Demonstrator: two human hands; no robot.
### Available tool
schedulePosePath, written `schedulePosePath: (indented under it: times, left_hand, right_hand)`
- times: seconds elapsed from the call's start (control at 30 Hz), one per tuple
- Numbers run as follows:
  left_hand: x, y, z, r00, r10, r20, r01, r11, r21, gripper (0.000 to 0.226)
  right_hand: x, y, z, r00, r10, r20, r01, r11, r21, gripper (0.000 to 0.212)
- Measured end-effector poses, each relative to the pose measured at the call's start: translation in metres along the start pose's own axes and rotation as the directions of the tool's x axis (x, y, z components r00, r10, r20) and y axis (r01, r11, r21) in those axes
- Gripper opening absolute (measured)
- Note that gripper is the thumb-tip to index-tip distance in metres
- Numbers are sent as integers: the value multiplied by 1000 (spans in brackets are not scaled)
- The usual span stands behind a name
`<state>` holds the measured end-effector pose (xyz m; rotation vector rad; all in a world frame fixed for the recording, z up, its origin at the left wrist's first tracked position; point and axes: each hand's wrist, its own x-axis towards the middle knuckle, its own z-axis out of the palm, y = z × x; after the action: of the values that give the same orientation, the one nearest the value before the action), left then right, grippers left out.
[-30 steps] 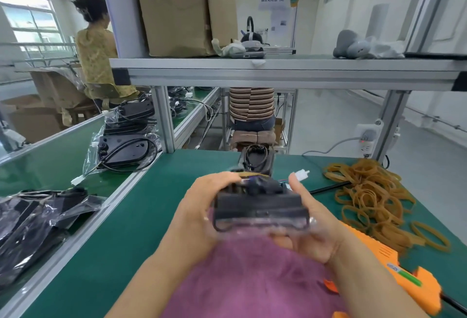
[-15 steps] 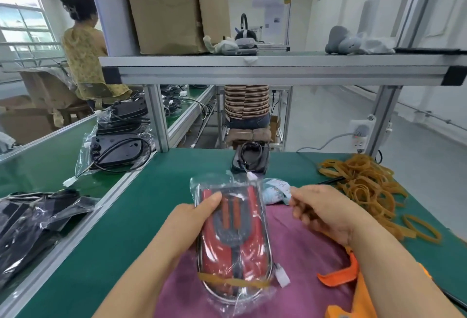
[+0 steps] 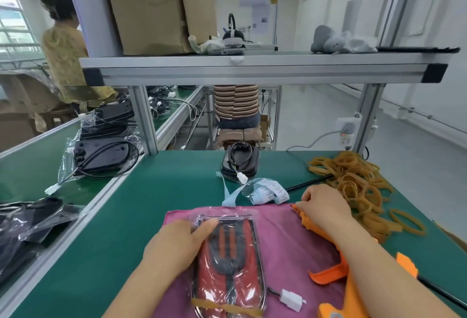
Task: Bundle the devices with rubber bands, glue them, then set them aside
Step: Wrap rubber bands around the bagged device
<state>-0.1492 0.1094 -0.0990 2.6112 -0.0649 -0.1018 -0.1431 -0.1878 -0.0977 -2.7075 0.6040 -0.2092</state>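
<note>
A red and black device (image 3: 228,264) in a clear plastic bag lies flat on a pink cloth (image 3: 285,237), with a tan rubber band (image 3: 227,309) round its near end and a white connector (image 3: 292,298) trailing at its right. My left hand (image 3: 177,244) holds the device at its upper left, thumb across the top. My right hand (image 3: 324,206) curls over the nozzle end of an orange glue gun (image 3: 351,290) at the cloth's right edge. A black device with a coiled cable (image 3: 240,163) stands farther back.
A heap of tan rubber bands (image 3: 353,186) lies at the right on the green bench (image 3: 141,206). A bagged paper label (image 3: 265,192) sits behind the cloth. Bagged black devices (image 3: 101,151) are stacked on the left bench. A metal shelf (image 3: 252,70) spans overhead. Two people sit beyond.
The bagged device went from upright in both hands to flat on the pink cloth. My right hand let go of it and moved right onto the glue gun.
</note>
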Motion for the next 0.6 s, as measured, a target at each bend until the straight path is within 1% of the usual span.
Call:
schedulePosePath:
  times: [0.07, 0.13, 0.23, 0.27, 0.33, 0.37, 0.4, 0.43, 0.5, 0.6]
  left_hand:
    - [-3, -2, -2, 995, 16, -103, -18, 999, -26, 66]
    - [-4, -5, -5, 983, 32, -182, -47, 996, -81, 63]
    - [-8, -6, -9, 963, 56, -263, -109, 975, -193, 47]
    - [-8, -6, -9, 960, 56, -273, -121, 966, -227, 42]
    - [-10, -4, -8, 959, 45, -279, -128, 949, -288, 33]
    - [-10, -3, -8, 961, 36, -275, -127, 939, -320, 30]
    - [-11, -1, -7, 963, 28, -267, -123, 930, -345, 27]
    - [-11, 0, -7, 966, 23, -258, -119, 925, -361, 26]
    - [-11, 1, -5, 967, 16, -253, -115, 918, -381, 25]
    - [-11, 3, -4, 964, -1, -265, -116, 898, -425, 21]
  right_hand:
    - [8, 1, -1, 1000, 6, 11, -6, 1000, -28, 19]
    - [18, 8, -3, 1000, 15, -12, -15, 998, -56, 19]
    - [34, 24, -6, 994, 73, -85, -82, 990, -114, 15]
    - [38, 30, -7, 989, 113, -94, -125, 983, -135, 20]
    - [43, 39, -7, 975, 220, -36, -223, 959, -174, 35]
    - [45, 43, -5, 968, 249, 7, -244, 953, -180, 37]
    - [45, 46, -3, 965, 258, 40, -248, 954, -172, 35]
    - [45, 49, -1, 966, 252, 49, -242, 958, -153, 28]
    - [44, 54, 0, 968, 252, -9, -251, 960, -121, 9]
    - [46, 60, -3, 962, 238, -137, -249, 966, -67, 19]
